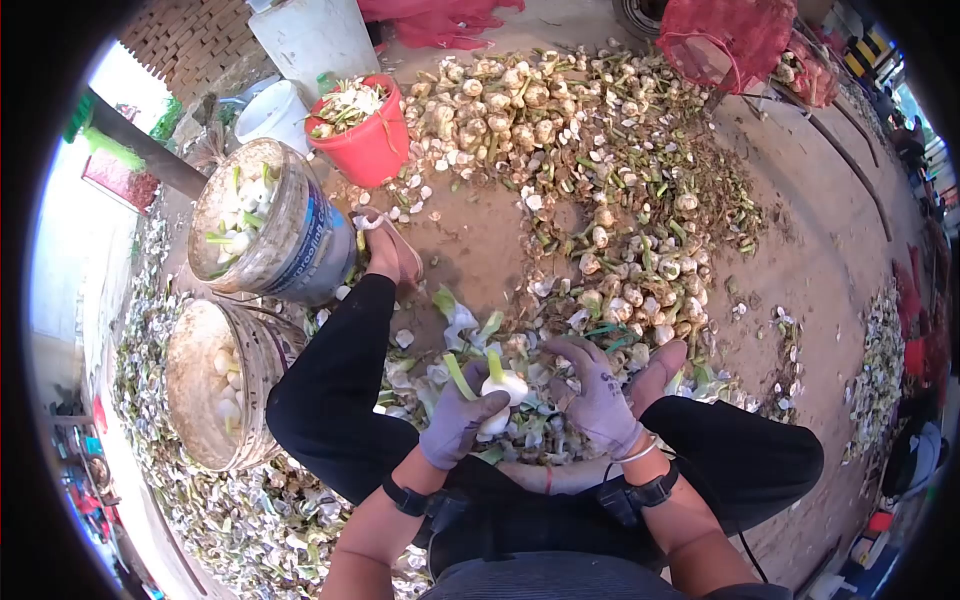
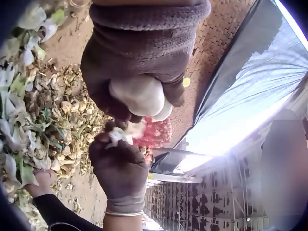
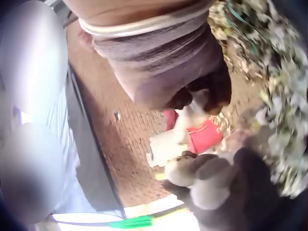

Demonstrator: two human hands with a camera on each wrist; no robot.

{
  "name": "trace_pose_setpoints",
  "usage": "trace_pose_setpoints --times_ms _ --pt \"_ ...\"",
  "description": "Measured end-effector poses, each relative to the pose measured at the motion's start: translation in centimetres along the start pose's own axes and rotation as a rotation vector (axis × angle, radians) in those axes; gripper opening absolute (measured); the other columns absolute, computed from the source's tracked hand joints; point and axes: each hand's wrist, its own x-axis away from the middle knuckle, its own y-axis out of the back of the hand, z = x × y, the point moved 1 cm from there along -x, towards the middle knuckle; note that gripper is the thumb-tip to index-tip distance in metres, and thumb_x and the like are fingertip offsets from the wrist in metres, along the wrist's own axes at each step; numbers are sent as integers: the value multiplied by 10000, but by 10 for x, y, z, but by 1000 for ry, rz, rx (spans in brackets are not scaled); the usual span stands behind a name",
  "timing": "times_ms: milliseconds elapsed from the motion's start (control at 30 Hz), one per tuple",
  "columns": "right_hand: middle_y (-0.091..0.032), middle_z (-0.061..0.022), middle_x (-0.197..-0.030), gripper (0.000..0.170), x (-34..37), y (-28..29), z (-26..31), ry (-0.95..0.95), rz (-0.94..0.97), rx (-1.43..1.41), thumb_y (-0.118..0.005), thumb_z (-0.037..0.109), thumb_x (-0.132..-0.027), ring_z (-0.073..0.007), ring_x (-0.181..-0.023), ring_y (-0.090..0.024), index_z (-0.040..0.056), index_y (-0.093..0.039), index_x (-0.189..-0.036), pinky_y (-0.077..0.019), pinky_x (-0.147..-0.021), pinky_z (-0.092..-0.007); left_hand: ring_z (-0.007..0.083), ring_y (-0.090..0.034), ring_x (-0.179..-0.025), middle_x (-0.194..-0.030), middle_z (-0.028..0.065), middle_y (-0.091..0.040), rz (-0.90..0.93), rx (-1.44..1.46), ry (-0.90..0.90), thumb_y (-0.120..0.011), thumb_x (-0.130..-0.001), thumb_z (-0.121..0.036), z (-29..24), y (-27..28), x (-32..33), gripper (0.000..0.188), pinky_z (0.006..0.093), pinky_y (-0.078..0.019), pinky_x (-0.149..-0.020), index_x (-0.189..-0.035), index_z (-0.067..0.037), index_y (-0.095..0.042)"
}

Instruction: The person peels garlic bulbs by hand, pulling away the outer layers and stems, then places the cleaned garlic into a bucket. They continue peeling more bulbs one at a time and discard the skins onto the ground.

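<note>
In the head view the gloved left hand grips two white garlic bulbs with short green stems, its thumb lying across them. Those bulbs bulge from the curled fingers of the left hand in the left wrist view. Just to the right, the gloved right hand is apart from the bulbs. A pale strip of garlic skin hangs pinched in the fingers of the right hand in the right wrist view. Peeled skins and leaves lie beneath both hands.
Ahead spreads a large heap of unpeeled garlic. On the left stand a bucket of trimmed bulbs, a second bucket and a red bucket of scraps. The person's legs and feet flank the working spot.
</note>
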Motion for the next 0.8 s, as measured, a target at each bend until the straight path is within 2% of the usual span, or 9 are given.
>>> trace_pose_setpoints --times_ms 33,100,133,333,467,533,633,767,800 --pt "-597 -149 -1030 389 0 -3 5 -12 2 1 -634 165 -858 -263 -984 -572 -24 -543 -1185 -461 -874 -359 174 -641 -907 -1064 93 -622 1 3 12 -779 -793 -205 3 -1 -2 553 301 -533 -787 -1226 1 -502" --pt "-608 -115 -1020 388 -1 -9 12 -403 169 -639 -689 208 -863 -218 -966 -584 -6 -555 -1158 -458 -865 -325 156 -621 -941 -1082 83 -617 -83 -200 -167 -798 -769 -202 5 -4 -5 559 289 -514 -825 -1200 8 -511" --pt "-608 -64 -972 369 -1 -13 17 -464 172 -808 -693 267 -894 -164 -935 -579 3 -564 -1116 -454 -844 -283 147 -604 -974 -1089 72 -614 -79 -237 -196 -815 -751 -216 3 -6 -5 585 284 -496 -858 -1200 8 -515" --pt "-610 -39 -951 326 -8 -12 4 -760 370 -1143 -675 292 -918 -109 -908 -566 4 -594 -1049 -472 -801 -267 146 -605 -970 -1094 69 -614 -47 -3 58 -819 -745 -214 1 4 -6 561 300 -488 -874 -1183 -1 -540" --pt "-631 -50 -937 284 -9 -15 7 -695 260 -1000 -682 249 -908 -143 -895 -602 -6 -619 -1014 -491 -775 -297 144 -598 -987 -1110 71 -611 -44 -92 -61 -821 -755 -248 4 4 -11 579 298 -486 -877 -1196 1 -540" --pt "-646 -86 -921 208 -8 -21 10 -444 160 -519 -686 183 -885 -208 -881 -632 0 -646 -976 -496 -762 -334 154 -585 -1032 -1140 81 -599 -78 -291 -193 -811 -771 -249 11 5 -14 602 304 -479 -905 -1235 8 -527" --pt "-647 -73 -905 158 -14 -14 12 -317 177 -302 -682 85 -863 -181 -819 -619 13 -639 -997 -489 -741 -300 160 -569 -1074 -1181 91 -585 -86 -86 -68 -785 -795 -237 3 2 -13 614 307 -469 -929 -1282 12 -508" --pt "-636 -111 -874 162 -15 -19 15 -123 183 -245 -691 80 -841 -257 -781 -607 46 -633 -989 -488 -717 -341 174 -553 -1113 -1259 119 -567 -63 -260 -148 -724 -853 -241 0 1 -18 585 309 -452 -960 -1325 23 -502" --pt "-631 -79 -842 139 -16 -19 13 -60 168 -233 -666 90 -874 -198 -754 -601 24 -616 -985 -482 -694 -310 192 -550 -1137 -1296 136 -554 -97 -103 10 -687 -873 -232 -1 2 -17 545 316 -433 -985 -1317 31 -511"
